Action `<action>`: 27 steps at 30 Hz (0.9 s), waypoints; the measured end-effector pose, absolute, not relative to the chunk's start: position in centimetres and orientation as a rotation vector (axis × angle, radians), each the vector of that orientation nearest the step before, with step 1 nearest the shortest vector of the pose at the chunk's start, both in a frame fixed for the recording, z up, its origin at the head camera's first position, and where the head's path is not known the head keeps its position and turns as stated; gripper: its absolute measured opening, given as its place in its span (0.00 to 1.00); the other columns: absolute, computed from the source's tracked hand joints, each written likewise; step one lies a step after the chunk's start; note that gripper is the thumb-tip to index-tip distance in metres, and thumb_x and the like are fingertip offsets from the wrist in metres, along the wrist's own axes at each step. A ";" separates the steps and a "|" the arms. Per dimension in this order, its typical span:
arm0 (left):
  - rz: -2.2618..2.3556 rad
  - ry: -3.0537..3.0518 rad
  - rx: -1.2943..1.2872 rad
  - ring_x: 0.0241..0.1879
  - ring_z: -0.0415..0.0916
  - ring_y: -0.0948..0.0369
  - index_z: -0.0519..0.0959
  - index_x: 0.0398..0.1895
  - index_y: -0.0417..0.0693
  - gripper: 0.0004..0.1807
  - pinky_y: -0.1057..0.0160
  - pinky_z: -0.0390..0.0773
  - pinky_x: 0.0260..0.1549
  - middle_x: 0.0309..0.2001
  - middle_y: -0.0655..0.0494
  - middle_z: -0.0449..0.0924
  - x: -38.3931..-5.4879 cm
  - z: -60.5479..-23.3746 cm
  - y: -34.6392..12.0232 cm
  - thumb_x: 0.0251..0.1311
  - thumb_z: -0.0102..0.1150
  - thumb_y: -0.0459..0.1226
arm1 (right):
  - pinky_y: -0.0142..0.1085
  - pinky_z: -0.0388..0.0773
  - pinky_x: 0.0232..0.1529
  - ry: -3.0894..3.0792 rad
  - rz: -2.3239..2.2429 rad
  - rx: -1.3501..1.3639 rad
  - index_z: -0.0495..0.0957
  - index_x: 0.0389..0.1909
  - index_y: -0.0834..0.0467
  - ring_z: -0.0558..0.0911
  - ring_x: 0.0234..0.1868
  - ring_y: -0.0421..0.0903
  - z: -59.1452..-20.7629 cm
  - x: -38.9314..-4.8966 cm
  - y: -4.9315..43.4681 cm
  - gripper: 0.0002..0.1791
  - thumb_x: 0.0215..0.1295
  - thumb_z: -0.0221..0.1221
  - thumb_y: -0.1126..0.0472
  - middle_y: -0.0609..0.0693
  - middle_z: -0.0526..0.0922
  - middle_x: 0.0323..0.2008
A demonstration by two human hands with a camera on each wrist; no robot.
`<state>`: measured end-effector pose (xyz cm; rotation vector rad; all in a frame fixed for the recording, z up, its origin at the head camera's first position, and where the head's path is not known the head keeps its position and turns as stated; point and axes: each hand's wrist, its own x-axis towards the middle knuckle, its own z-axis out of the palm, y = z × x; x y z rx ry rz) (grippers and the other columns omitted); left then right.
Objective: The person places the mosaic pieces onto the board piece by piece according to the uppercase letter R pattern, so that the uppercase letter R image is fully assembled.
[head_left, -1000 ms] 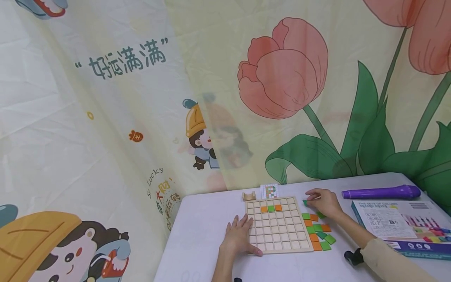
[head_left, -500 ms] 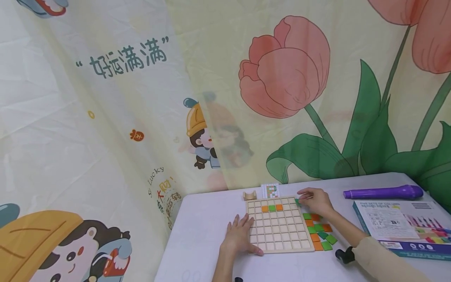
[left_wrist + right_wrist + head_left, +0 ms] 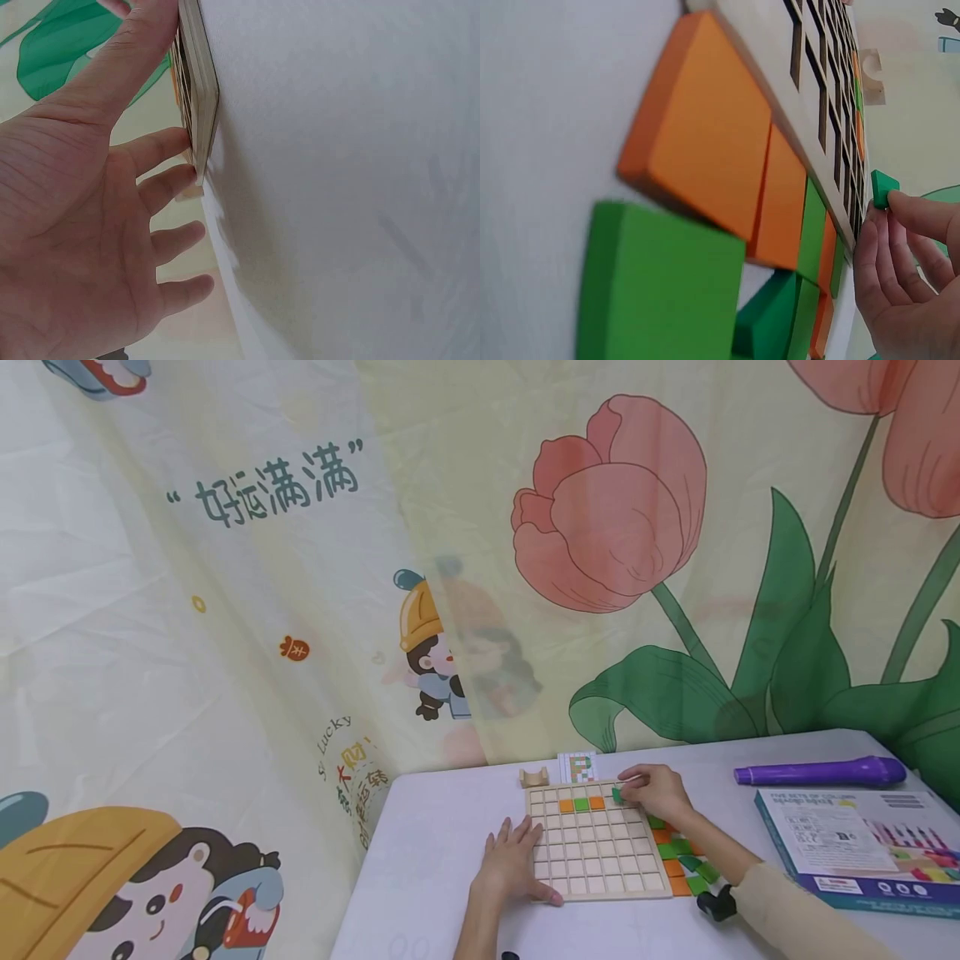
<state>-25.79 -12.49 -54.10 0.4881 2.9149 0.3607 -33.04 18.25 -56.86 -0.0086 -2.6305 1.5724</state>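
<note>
A wooden grid board (image 3: 600,867) lies on the white table. One row near its far side bears an orange tile (image 3: 566,807), a green tile (image 3: 582,806) and another orange tile. My left hand (image 3: 510,862) rests at the board's left edge with fingers spread and fairly straight, its thumb by the near edge. Between thumb and fingers, my right hand (image 3: 658,793) pinches a dark green tile (image 3: 883,187) over the board's far right cells. In the right wrist view, loose orange tiles (image 3: 705,120) and green tiles (image 3: 667,285) lie along the board's right side, partly hidden by the right arm in the head view.
Behind the board stand a small wooden holder (image 3: 534,777) and a card with a coloured grid pattern (image 3: 581,767). To the right lie a purple microphone-shaped object (image 3: 821,772) and a flat printed box (image 3: 862,852). A patterned curtain (image 3: 465,527) hangs behind the table.
My right hand has moved left with the dark green tile, from beside the board's far right corner to over its cells. The left hand stays at the board's edge.
</note>
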 end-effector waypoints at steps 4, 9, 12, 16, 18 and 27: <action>0.364 2.913 0.495 0.79 0.52 0.38 0.68 0.78 0.51 0.66 0.32 0.57 0.74 0.80 0.48 0.60 -25.7 -54.1 -12.4 0.29 0.86 0.62 | 0.36 0.82 0.28 -2.639 1.566 -0.019 0.86 0.47 0.64 0.85 0.29 0.45 -57.0 -33.1 17.7 0.13 0.63 0.70 0.65 0.50 0.88 0.31; 0.363 2.910 0.497 0.79 0.52 0.38 0.68 0.78 0.50 0.66 0.31 0.57 0.73 0.80 0.48 0.60 -25.7 -54.1 -12.3 0.30 0.86 0.62 | 0.36 0.81 0.29 -2.652 1.531 -0.023 0.87 0.45 0.63 0.84 0.29 0.44 -57.2 -33.1 17.1 0.11 0.63 0.70 0.65 0.50 0.87 0.30; 0.357 2.912 0.498 0.79 0.52 0.38 0.68 0.77 0.50 0.66 0.31 0.57 0.73 0.80 0.48 0.60 -25.6 -54.0 -12.2 0.30 0.86 0.62 | 0.37 0.82 0.30 -2.652 1.495 0.003 0.87 0.43 0.63 0.84 0.28 0.44 -57.3 -33.1 16.8 0.09 0.62 0.70 0.66 0.48 0.87 0.28; 0.350 2.914 0.502 0.79 0.52 0.38 0.68 0.77 0.50 0.66 0.31 0.58 0.73 0.80 0.48 0.60 -25.6 -53.9 -12.2 0.29 0.86 0.61 | 0.38 0.80 0.30 -2.672 1.437 0.017 0.88 0.41 0.62 0.83 0.29 0.43 -57.4 -33.2 16.6 0.07 0.62 0.70 0.65 0.46 0.85 0.27; 0.353 2.910 0.503 0.79 0.52 0.38 0.68 0.77 0.50 0.66 0.31 0.57 0.73 0.80 0.48 0.60 -25.6 -53.8 -12.2 0.30 0.86 0.61 | 0.38 0.79 0.30 -2.685 1.405 0.020 0.88 0.40 0.61 0.82 0.29 0.43 -57.4 -33.2 16.5 0.07 0.62 0.71 0.65 0.46 0.85 0.27; 0.363 2.911 0.494 0.79 0.53 0.37 0.68 0.77 0.50 0.66 0.31 0.58 0.73 0.80 0.48 0.61 -25.5 -53.7 -12.5 0.29 0.86 0.62 | 0.39 0.80 0.31 -2.696 1.288 0.121 0.87 0.34 0.60 0.81 0.28 0.42 -57.2 -33.1 15.9 0.03 0.60 0.72 0.68 0.44 0.83 0.25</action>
